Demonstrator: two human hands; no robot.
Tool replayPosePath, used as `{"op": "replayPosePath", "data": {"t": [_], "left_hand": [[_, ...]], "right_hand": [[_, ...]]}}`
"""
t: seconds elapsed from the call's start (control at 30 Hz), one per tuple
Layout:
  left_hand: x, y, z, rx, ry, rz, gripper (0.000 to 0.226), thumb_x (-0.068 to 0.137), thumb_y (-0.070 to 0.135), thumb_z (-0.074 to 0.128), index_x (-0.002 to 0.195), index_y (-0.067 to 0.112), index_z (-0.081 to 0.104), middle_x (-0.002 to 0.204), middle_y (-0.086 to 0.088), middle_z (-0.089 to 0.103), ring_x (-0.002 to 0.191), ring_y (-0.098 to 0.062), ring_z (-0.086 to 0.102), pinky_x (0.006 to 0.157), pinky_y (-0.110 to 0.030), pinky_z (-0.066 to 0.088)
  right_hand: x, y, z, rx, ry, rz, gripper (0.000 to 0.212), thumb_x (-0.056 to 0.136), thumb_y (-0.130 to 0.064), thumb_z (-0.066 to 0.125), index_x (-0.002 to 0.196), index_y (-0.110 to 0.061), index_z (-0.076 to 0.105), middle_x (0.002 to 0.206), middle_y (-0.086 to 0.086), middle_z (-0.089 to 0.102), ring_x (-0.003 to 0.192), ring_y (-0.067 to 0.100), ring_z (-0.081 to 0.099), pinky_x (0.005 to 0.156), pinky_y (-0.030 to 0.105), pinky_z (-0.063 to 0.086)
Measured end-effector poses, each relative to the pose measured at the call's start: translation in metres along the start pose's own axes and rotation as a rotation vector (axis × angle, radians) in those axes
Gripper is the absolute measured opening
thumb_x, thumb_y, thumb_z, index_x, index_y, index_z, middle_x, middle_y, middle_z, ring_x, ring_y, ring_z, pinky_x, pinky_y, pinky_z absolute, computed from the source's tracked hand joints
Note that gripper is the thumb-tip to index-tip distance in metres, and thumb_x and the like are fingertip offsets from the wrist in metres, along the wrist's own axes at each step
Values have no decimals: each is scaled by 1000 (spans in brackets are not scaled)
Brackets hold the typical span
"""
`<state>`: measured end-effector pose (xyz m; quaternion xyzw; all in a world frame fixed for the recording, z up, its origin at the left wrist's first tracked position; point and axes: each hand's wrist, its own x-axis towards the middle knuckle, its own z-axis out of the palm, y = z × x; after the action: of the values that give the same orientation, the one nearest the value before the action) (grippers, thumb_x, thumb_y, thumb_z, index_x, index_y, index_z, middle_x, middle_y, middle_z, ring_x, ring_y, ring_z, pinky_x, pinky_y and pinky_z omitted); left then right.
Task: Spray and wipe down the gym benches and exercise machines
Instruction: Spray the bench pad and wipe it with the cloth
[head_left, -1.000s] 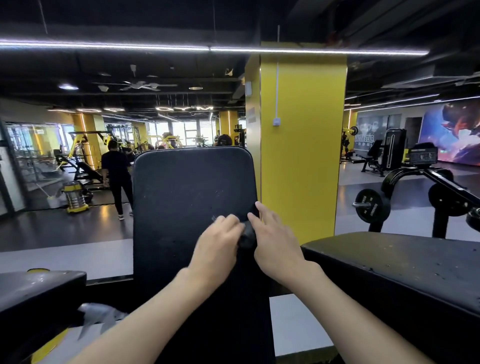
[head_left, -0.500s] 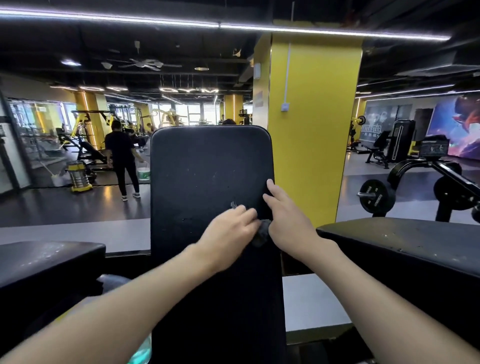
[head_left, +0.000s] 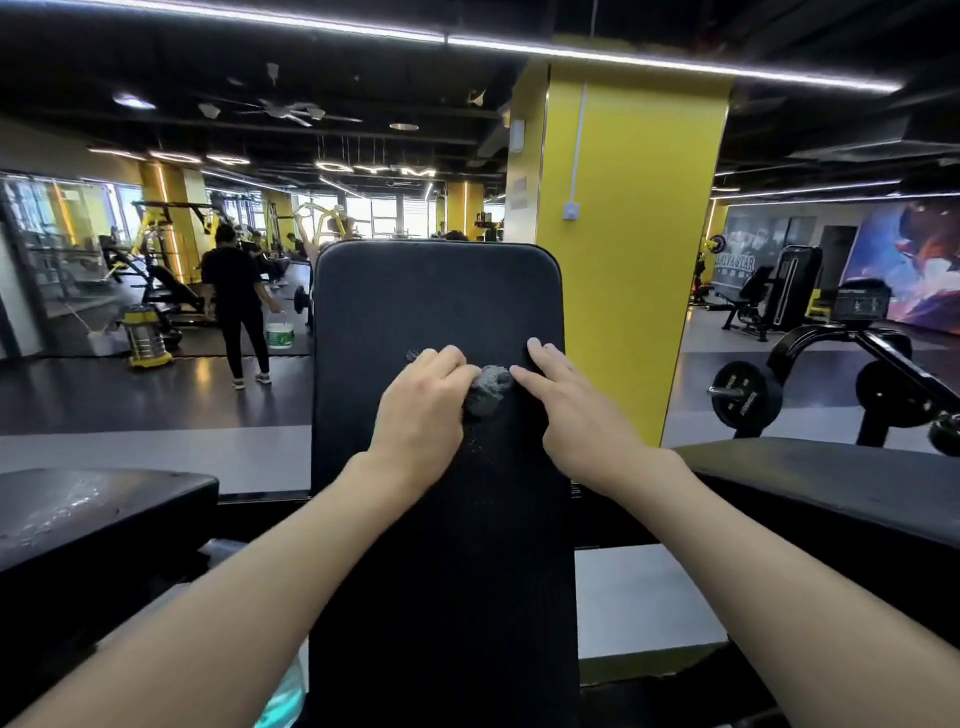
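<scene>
The black pad stands upright before you. At its middle sits the bunched cloth: your left hand curls round it, your right hand presses straight-fingered just beside, gripping nothing. It looks soft and light; hold the bunch itself.

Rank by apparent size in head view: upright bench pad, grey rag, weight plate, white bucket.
1. bench pad
2. weight plate
3. grey rag, partly covered, so a near-tie with the plate
4. white bucket, far off, so true size unsure
</scene>
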<state>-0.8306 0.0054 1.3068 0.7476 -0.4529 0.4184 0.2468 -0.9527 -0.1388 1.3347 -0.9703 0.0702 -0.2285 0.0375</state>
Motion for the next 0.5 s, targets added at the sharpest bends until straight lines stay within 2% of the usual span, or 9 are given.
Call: {"op": "replayPosePath", "data": {"t": [0.03,0.1,0.2,0.27,0.37,0.4,0.43,0.5], "left_hand": [[-9,5,4,-24,-2,-6,27,76,-8,56,94,6,72,87,-4,60,75,-25,55,60,-39,53],[-34,20,11,-28,-92,126,31,71,-12,64,94,6,72,86,-4,60,72,-24,53,61,-36,52],[-44,17,9,30,-180,372,32,80,0,43,92,8,72,85,-4,59,73,-23,54,63,-36,51],[-21,3,-1,82,-159,324,29,78,-1,46,89,9,70,86,-5,59,75,-25,54,65,-37,52],[0,-14,-6,38,-26,19,29,70,-13,65,90,7,70,88,-5,60,77,-26,54,65,-39,53],[-6,-11,-4,20,-15,-18,29,68,-13,68,89,8,70,87,-5,60,76,-26,54,64,-39,53],[-18,-5,0,14,-37,19,29,67,-12,70,87,8,70,85,-4,60,75,-25,54,63,-38,52],[-52,10,5,-3,-170,210,25,68,-7,68,86,11,70,83,-4,58,74,-24,54,63,-37,50]], "right_hand": [[-1,0,3,-4,8,1,80,85,14,34,156,-20,25,167,-4,-5,152,10,-5,112,34,36],[-4,-2,8,-4,19,16,79,86,13,37,156,-20,23,166,-5,-8,152,10,-8,105,30,42],[-6,-6,14,-22,27,18,80,87,11,41,157,-19,18,166,-3,-13,152,13,-11,103,27,42],[-7,-9,15,-35,24,27,81,86,11,40,158,-18,16,166,-1,-13,152,14,-11,108,29,38],[-8,-11,16,-46,13,44,82,86,11,40,158,-18,13,166,0,-13,152,16,-10,111,30,34],[-8,-12,16,-46,6,52,82,86,11,40,158,-18,13,166,0,-13,152,16,-10,111,29,33],[-8,-13,17,-46,2,61,82,86,10,39,158,-18,12,166,0,-13,152,16,-10,111,29,32],[-7,-15,18,-58,-3,76,80,87,9,39,158,-16,12,166,1,-13,152,17,-10,110,28,31]]}}
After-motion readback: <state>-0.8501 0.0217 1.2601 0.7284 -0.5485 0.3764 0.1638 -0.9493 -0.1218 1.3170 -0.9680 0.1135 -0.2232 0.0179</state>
